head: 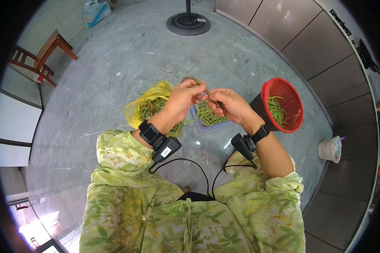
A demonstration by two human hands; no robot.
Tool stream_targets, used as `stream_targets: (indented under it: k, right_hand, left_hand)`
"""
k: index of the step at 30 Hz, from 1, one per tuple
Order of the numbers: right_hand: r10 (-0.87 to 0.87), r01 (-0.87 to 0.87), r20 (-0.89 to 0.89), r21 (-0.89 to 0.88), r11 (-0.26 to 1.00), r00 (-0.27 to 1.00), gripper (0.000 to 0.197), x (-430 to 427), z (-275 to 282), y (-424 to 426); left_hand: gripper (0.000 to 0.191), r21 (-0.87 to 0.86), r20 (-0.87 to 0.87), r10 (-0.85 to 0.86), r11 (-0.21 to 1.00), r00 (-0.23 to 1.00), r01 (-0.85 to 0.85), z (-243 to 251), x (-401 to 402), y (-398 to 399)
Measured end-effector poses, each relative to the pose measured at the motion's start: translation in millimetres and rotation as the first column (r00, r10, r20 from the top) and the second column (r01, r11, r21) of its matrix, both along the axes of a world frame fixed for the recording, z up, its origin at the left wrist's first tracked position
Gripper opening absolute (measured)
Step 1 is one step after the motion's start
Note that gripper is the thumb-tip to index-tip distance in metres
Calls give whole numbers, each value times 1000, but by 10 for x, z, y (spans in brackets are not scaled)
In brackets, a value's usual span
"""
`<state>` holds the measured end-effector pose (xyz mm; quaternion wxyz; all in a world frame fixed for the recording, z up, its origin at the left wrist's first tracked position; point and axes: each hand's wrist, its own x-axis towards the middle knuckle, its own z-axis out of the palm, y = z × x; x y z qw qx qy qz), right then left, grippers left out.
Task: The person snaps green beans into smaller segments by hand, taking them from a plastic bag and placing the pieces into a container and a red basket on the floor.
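My left hand (pixel 186 95) and my right hand (pixel 228 102) meet in front of me, both pinching one brownish, slender bean pod or stem (pixel 194 79). Its looped end rises above the left fingers, and a darker end shows under the right ones. Below the hands, a pale blue plastic tray (pixel 205 128) holds many short pieces of green bean (pixel 205 114). To the left, partly covered by my left forearm, an open yellow plastic bag (pixel 133 110) contains long green beans (pixel 150 107). A single green strand (pixel 190 121) stretches from the bag towards the tray.
A black basket with a red rim (pixel 299 106) stands right of the tray, with green scraps (pixel 275 110) inside. Farther right is a small white bin (pixel 326 150) by the cabinets (pixel 345 132). A round black stand base (pixel 188 27) and a wooden chair (pixel 49 47) stand beyond.
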<state>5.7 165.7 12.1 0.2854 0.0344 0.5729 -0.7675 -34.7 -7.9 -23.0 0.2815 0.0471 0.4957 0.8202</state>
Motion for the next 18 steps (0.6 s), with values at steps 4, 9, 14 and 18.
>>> stream_targets:
  k: [4, 9, 14, 18]
  right_hand:
    - [28, -28, 14, -2, 1000, 1000, 18, -1, -45, 53]
    - [30, -31, 6, 223, 974, 1000, 18, 11, -108, 58]
    - [59, -62, 17, 278, 959, 998, 18, -3, -169, 88]
    - [174, -154, -9, 428, 891, 985, 19, -27, -210, 122]
  left_hand:
    - [15, 141, 137, 104, 982, 985, -124, 7, -81, -74]
    - [15, 44, 61, 192, 980, 979, -195, 40, -135, -102]
    - [14, 38, 41, 134, 990, 990, -136, 48, -60, -59]
    - [15, 26, 30, 136, 990, 990, -137, 96, -50, -62]
